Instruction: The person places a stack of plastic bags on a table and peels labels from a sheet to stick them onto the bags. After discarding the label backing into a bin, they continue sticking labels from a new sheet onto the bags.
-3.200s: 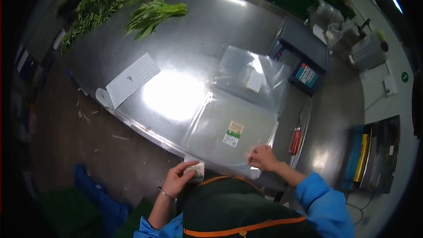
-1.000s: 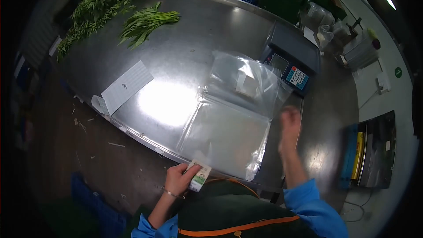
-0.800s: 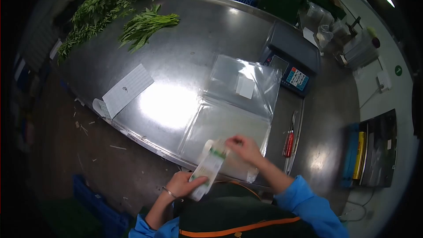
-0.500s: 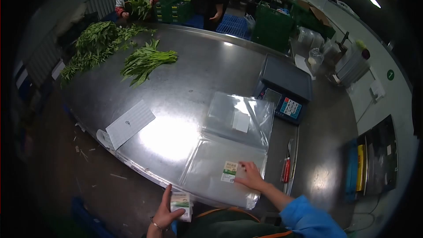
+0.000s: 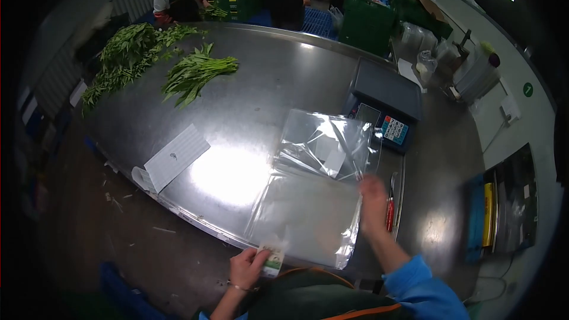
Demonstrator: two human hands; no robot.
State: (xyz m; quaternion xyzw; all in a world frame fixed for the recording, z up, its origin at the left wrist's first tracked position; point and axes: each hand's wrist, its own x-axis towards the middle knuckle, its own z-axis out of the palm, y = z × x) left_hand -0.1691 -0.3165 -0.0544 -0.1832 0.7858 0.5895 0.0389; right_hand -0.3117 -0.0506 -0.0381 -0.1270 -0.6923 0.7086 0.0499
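Observation:
My left hand [image 5: 246,268] is closed on a small stack of printed label cards [image 5: 272,262] at the table's near edge, with the thumb on top. My right hand [image 5: 374,201], somewhat blurred, pinches the edge of a clear plastic bag [image 5: 349,142], which is creased and partly raised. Through that upper film shows a pale rectangular label [image 5: 329,157]. Below it, a flat pile of clear plastic bags [image 5: 308,216] lies between my hands.
A scale [image 5: 385,95] stands behind the bags, and a red-handled knife [image 5: 390,210] lies right of them. Leafy green bunches [image 5: 198,74] and a white sheet [image 5: 176,157] are on the metal table [image 5: 255,71]. Opposite stands a person in a red cap [image 5: 178,0].
My right hand has moved from the label on the lower bags up and right to the film's edge. That label no longer shows there. My left hand has shifted right with the cards.

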